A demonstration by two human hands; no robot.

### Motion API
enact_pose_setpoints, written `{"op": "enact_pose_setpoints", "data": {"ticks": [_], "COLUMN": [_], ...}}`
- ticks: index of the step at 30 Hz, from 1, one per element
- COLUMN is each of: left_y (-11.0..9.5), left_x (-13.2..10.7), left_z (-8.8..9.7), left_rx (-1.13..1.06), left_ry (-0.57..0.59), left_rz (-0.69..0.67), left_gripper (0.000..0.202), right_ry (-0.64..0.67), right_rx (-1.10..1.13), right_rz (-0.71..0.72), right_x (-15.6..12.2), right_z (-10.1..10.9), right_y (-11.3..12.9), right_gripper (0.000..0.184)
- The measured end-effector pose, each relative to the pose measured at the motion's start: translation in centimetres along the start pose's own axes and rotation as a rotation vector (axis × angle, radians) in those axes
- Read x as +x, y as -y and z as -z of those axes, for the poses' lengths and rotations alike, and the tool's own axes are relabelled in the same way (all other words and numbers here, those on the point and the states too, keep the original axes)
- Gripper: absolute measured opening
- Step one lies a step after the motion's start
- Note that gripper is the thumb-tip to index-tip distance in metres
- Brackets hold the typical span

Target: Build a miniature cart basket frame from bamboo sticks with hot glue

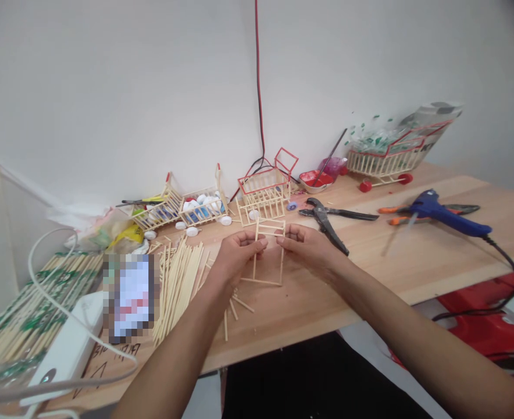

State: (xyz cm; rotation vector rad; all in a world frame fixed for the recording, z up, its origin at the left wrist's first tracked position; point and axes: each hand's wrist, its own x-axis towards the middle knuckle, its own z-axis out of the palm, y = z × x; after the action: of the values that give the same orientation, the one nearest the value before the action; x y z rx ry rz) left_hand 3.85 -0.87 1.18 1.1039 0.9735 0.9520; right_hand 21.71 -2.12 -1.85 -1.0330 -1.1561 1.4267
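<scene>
Between my two hands is a small rectangular frame of thin wooden sticks (268,283), tilted up over the table. My left hand (239,250) pinches its left side, and my right hand (303,244) pinches the right side near the top crossbars. Just behind stands a small stick-built cart (261,201) with a red-edged basket and handle. Left of my left hand lies a pile of loose wooden sticks (181,285), with a few short cut pieces (235,308) close to my forearm.
Two small stick carts (202,209) hold bottle caps. At right are black-handled cutters (327,224), a blue glue gun (446,215) and a larger cart (381,166). A red paint dish (316,180) holds a brush. Left lie a power strip (67,349), a phone (132,297) and bagged sticks (34,308).
</scene>
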Motion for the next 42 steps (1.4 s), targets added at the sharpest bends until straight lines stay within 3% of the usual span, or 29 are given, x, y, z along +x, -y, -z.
{"op": "enact_pose_setpoints", "data": {"ticks": [16, 26, 42], "left_y": [0.39, 0.92, 1.08], "left_x": [0.17, 0.34, 0.37], "left_z": [-0.12, 0.1, -0.08], "left_rx": [-0.184, -0.339, -0.366], "left_ry": [0.075, 0.145, 0.176], "left_rz": [0.097, 0.271, 0.193], "left_gripper": [0.03, 0.022, 0.026], "right_ry": [0.069, 0.081, 0.098], "right_rx": [-0.019, -0.009, 0.06], "right_rz": [0.022, 0.025, 0.011], "right_x": [-0.08, 0.15, 0.23], "right_z": [-0.14, 0.02, 0.09], "right_y": [0.01, -0.42, -0.4], "right_gripper": [0.033, 0.034, 0.027]}}
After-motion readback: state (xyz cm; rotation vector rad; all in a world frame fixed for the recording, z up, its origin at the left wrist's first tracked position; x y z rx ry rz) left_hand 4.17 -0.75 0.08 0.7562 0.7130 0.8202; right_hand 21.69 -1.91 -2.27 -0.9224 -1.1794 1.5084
